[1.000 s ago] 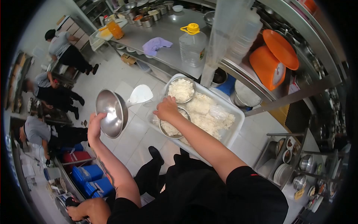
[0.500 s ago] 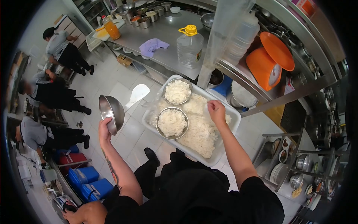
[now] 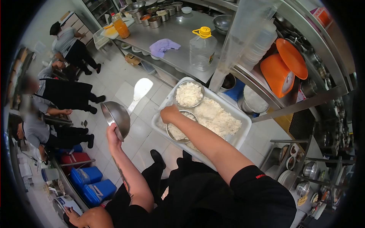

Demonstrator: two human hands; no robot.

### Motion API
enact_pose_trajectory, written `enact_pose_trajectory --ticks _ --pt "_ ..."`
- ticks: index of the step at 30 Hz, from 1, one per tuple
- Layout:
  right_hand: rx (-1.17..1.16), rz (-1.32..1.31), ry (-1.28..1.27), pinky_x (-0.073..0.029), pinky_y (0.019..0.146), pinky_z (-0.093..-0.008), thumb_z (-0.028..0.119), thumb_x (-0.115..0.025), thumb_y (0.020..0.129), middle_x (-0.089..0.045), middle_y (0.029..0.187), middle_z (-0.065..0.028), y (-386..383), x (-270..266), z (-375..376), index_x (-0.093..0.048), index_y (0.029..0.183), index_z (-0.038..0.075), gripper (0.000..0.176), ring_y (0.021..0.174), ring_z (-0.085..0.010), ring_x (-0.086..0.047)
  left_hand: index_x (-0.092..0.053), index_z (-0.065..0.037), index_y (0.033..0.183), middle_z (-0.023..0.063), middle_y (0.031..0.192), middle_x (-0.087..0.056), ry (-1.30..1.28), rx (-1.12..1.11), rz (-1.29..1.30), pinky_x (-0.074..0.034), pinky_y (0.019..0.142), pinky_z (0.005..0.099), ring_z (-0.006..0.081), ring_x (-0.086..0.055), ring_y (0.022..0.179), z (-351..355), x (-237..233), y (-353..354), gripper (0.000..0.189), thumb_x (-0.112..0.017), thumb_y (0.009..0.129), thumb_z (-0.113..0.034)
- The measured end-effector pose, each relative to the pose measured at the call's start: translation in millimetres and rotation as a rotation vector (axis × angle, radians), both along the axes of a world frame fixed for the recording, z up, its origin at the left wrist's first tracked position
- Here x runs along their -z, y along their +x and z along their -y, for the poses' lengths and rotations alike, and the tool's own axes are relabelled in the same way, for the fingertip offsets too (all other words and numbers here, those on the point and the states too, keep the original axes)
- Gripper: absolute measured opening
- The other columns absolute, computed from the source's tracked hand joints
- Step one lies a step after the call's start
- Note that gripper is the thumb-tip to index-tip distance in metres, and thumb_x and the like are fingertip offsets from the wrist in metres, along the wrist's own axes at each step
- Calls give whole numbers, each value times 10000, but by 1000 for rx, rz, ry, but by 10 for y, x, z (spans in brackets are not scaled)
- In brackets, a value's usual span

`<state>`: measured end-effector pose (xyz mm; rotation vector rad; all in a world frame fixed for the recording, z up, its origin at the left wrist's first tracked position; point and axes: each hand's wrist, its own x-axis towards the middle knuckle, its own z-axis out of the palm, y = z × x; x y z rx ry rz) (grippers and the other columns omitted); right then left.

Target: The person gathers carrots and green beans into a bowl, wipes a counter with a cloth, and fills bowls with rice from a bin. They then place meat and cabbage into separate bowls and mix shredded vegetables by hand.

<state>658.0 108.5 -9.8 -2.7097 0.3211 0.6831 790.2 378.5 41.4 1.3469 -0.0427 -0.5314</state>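
Left hand (image 3: pixel 113 137) grasping one tilted metal bowl (image 3: pixel 121 117), left of white tub (image 3: pixel 245 131); one paddle (image 3: pixel 142 88) extends behind bowl. Right hand (image 3: pixel 170 114) curled over tub's left side; whether gripping anything, cannot tell. Inside tub: two bowls filled, far bowl (image 3: pixel 204 94), near bowl (image 3: pixel 178 141); plentiful loose rice (image 3: pixel 219 116) unbowled. Beyond tub: one jug (image 3: pixel 201 55).

Orange scale (image 3: pixel 274 73) on shelf; purple cloth (image 3: pixel 163 46) near clear yellow-capped jug (image 3: pixel 202 52) on metal table (image 3: pixel 178 29).

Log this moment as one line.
left hand: holding metal bowl | right hand: at nearer rice bowl | farther rice bowl, loose rice also in white tub
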Motion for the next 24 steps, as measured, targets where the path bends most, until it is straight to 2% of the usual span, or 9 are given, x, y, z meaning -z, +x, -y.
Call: enact_pose_trajectory --ticks 2,7,11,14,16,17,19,20,24 --pt "-14 13 -5 -494 839 -384 124 -650 778 -706 1072 -132 -48 -71 -15 -737 973 65 222 1009 -260 -660 -644 32 948 79 880 -673 -2 27 16 -506 678 283 158 -640 764 22 -3 -73 225 -568 859 -160" --pt "222 544 -22 -486 788 -406 156 -649 813 -692 905 -125 -518 -350 -37 -733 816 55 132 923 -285 -657 -641 26 1001 82 915 -675 -52 103 31 -508 696 285 162 -641 789 295 -11 -275 243 -541 877 -158" --pt "363 767 71 -487 761 -408 164 -635 832 -667 846 -122 -891 -347 40 -721 758 55 157 878 -302 -648 -647 34 994 82 902 -678 -41 183 40 -509 690 284 161 -643 769 597 -74 -475 240 -540 863 -137" --pt "496 792 299 -491 756 -354 208 -642 860 -667 853 -131 -1073 -343 31 -708 750 52 203 882 -286 -642 -658 41 969 81 875 -683 30 220 34 -509 673 282 160 -646 740 730 -134 -638 237 -544 859 -135" --pt "886 726 840 -483 759 -299 288 -636 909 -677 889 -73 -1194 -398 -20 -703 854 65 239 896 -209 -636 -665 40 960 81 868 -687 5 279 41 -510 666 281 159 -649 733 810 -212 -775 233 -550 857 -135" --pt "896 733 838 -483 759 -299 288 -636 909 -677 889 -73 -1254 -420 -56 -703 854 65 239 896 -209 -636 -671 39 951 81 861 -690 -25 330 45 -510 659 279 157 -651 726 868 -256 -863 229 -556 854 -134" --pt "981 709 1539 -473 766 -262 357 -604 952 -676 963 -16 -1402 -449 -169 -674 1001 85 285 919 -137 -618 -674 37 958 81 866 -693 -15 429 38 -510 660 278 154 -653 732 970 -271 -1059 232 -562 855 -138" --pt "1001 711 1660 -472 764 -257 340 -582 970 -662 1027 5 -1471 -468 -232 -628 1120 95 292 934 -99 -604 -677 35 965 81 871 -695 -7 520 30 -510 660 276 151 -656 737 1032 -258 -1172 235 -568 856 -142" --pt "1357 972 1760 -521 821 -276 221 -553 984 -671 989 -86 -1804 -416 -283 -584 1162 44 253 920 -155 -645 -675 17 1038 54 914 -692 89 755 -128 -497 691 267 133 -643 770 1267 -85 -1764 254 -616 869 -163"
